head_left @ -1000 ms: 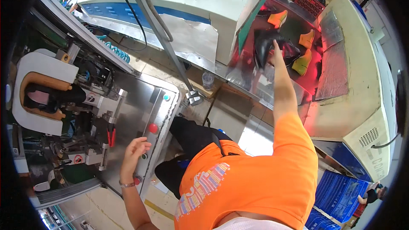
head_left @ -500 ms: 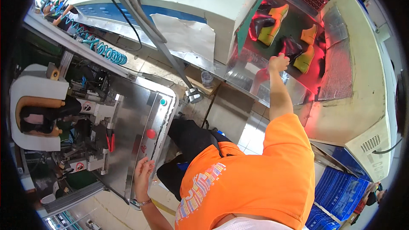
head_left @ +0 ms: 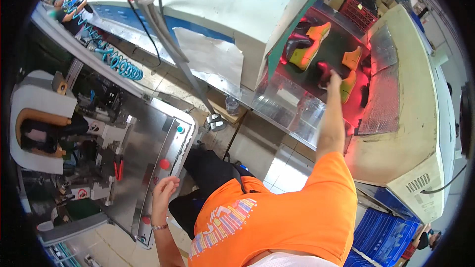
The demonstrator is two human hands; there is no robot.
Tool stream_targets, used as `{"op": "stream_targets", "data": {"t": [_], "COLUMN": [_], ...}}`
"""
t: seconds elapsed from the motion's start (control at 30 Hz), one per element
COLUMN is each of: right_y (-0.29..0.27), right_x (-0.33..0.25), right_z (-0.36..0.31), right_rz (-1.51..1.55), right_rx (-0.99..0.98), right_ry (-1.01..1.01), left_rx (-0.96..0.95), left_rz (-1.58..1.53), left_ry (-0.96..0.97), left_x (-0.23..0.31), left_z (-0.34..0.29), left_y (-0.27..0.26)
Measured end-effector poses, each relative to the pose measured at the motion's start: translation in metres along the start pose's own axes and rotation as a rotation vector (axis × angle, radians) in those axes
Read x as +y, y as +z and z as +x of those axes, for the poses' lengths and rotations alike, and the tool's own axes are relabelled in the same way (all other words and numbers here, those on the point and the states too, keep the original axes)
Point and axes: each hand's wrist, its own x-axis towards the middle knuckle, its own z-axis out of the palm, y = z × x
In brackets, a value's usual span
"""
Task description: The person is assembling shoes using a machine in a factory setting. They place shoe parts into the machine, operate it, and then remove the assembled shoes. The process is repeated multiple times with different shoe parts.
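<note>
My right arm stretches forward and right into a red-lit machine opening. There my right hand (head_left: 335,80) is closed on a dark shiny boot (head_left: 324,70) standing on the dark surface; some of its fingers are hidden. Just right of it are a yellow-green shoe form (head_left: 349,88) and an orange one (head_left: 352,58). To the left lie a larger yellow-green form (head_left: 310,49) and another dark boot (head_left: 297,44). My left hand (head_left: 166,187) hovers by the front edge of the left machine, fingers loosely curled and apart, holding nothing. A red button (head_left: 165,163) is close beyond it.
On the left machine (head_left: 143,153), a dark boot (head_left: 39,136) sits in a padded white holder. A green button (head_left: 180,129) and red-handled pliers (head_left: 118,167) are nearby. A metal pole (head_left: 178,64) stands between the machines. Blue crates (head_left: 381,232) are stacked at lower right.
My right hand has reached slightly farther right, and the dark boot at it has shifted left and turned against the neighbouring forms. My left hand stays by the panel edge. The whole view has shifted slightly.
</note>
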Motion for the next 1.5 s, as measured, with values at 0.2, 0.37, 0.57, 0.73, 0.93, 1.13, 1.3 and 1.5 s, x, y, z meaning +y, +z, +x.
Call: {"op": "stream_targets", "data": {"t": [0.2, 0.37, 0.57, 0.73, 0.93, 1.13, 1.3, 1.5], "right_y": [-0.029, 0.001, 0.019, 0.058, 0.151, 0.224, 0.242, 0.268], "right_x": [-0.076, -0.120, -0.147, -0.101, -0.068, -0.046, -0.025, -0.044], "right_z": [-0.053, -0.235, -0.407, -0.478, -0.564, -0.654, -0.708, -0.780], "right_rz": [-0.203, -0.262, -0.099, 0.138, 0.070, -0.062, 0.231, 0.189], "right_rx": [-0.010, -0.346, -0.985, -1.543, -1.988, -2.122, -2.383, -2.520], "right_ry": [-0.503, -0.421, -0.586, -0.136, -0.054, 0.258, 0.554, 0.413], "left_rx": [-0.177, -0.453, -0.764, -0.597, -0.024, 0.501, 0.558, 0.396], "left_rz": [-0.175, -0.437, -0.569, -1.078, -1.049, -0.501, -0.026, -0.834], "left_ry": [0.031, 0.049, 0.061, 0.639, 0.885, 0.815, 1.065, 1.015], "left_x": [0.023, 0.032, 0.026, 0.049, 0.043, 0.025, 0.032, 0.005], "left_z": [0.017, 0.023, 0.021, 0.020, -0.018, -0.086, -0.162, -0.157], "left_y": [0.030, 0.098, 0.169, 0.121, 0.013, -0.034, -0.068, -0.140]}}
